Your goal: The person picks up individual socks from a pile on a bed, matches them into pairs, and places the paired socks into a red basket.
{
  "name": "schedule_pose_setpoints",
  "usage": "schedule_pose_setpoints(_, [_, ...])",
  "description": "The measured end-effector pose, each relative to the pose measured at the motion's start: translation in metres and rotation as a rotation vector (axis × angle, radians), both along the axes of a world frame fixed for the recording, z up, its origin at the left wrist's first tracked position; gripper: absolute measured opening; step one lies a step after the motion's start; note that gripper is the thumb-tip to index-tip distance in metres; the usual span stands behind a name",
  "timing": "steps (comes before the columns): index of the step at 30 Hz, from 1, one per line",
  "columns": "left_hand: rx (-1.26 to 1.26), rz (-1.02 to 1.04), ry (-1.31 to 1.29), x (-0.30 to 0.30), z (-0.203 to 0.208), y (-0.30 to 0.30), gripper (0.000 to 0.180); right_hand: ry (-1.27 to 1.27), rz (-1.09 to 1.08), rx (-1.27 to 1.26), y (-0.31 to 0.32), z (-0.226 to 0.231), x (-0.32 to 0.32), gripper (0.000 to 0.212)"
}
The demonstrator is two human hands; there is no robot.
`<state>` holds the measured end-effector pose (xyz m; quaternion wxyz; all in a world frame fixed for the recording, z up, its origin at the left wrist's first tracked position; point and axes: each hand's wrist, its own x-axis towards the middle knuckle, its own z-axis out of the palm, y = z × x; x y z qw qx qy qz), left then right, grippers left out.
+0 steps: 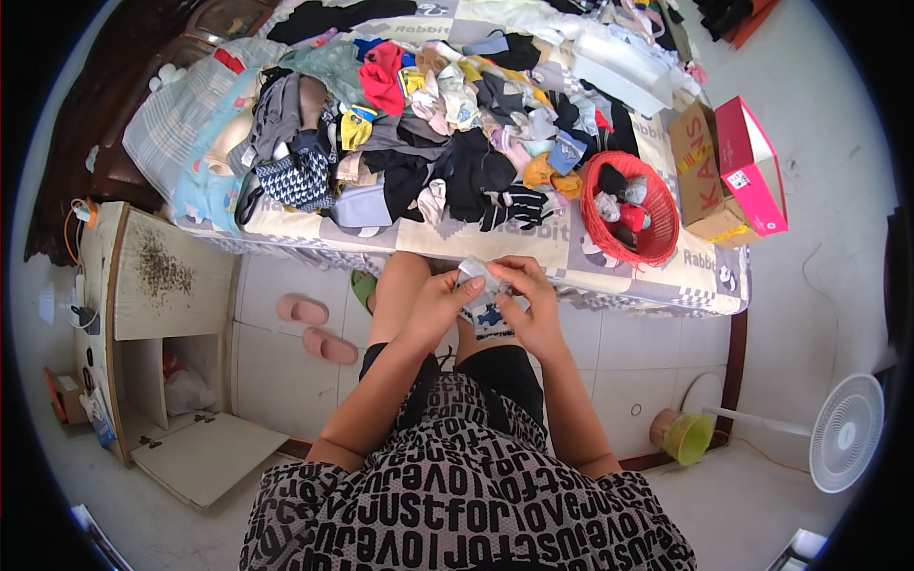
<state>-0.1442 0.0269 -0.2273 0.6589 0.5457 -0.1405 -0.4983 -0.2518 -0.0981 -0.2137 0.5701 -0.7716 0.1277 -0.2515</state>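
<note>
Above my knees, close to the bed's front edge, both hands pinch a small white sock [472, 270]. My left hand [439, 303] has its thumb and fingers closed on one side of it. On the other side, my right hand [530, 300] grips it with bent fingers. A white piece with blue figures [490, 321] hangs just below; I cannot tell if it belongs to the same sock. Beyond my hands, a heap of mixed clothes and socks [457, 128] covers much of the bed. A red woven basket [669, 217] at its right holds several rolled-up bits of clothing.
A cardboard box [698, 176] and a pink box [747, 162] stand at the bed's right edge. A clear plastic bin [624, 68] lies farther back. At left, a cabinet [171, 276] has its door lowered, near pink slippers [329, 345]. A white fan [845, 433] is at right.
</note>
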Motion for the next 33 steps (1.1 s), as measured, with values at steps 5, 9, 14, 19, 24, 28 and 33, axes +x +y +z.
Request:
schedule_pose_setpoints(5, [-0.008,-0.037,-0.18,0.0,-0.006,-0.007,0.022,0.193,-0.009,0.375,-0.006,-0.015,-0.003,0.028])
schedule_pose_setpoints(9, [-0.072,-0.012,-0.138,0.001,-0.005,-0.008,0.035,-0.027,-0.164,0.654,-0.001,-0.017,0.004,0.03])
schedule_pose_setpoints(14, [-0.277,-0.164,-0.199,-0.008,0.021,-0.002,0.07,-0.099,-0.395,0.789,-0.005,-0.027,0.006,0.019])
schedule_pose_setpoints(19, [-0.048,-0.273,-0.629,-0.01,0.025,-0.005,0.055,-0.059,-0.324,0.898,-0.01,-0.03,0.002,0.021])
schedule_pose_setpoints(24, [-0.201,-0.075,-0.841,-0.001,-0.001,-0.003,0.017,0.059,-0.295,0.763,-0.004,-0.02,0.002,0.024])
schedule_pose_setpoints(28, [-0.122,0.165,-0.358,-0.005,-0.009,-0.007,0.017,0.114,-0.343,0.464,-0.001,-0.029,-0.002,0.023])
schedule_pose_setpoints(33, [-0.004,0.326,-0.365,-0.011,-0.023,-0.012,0.02,0.101,-0.416,-0.224,0.021,-0.016,0.004,0.023])
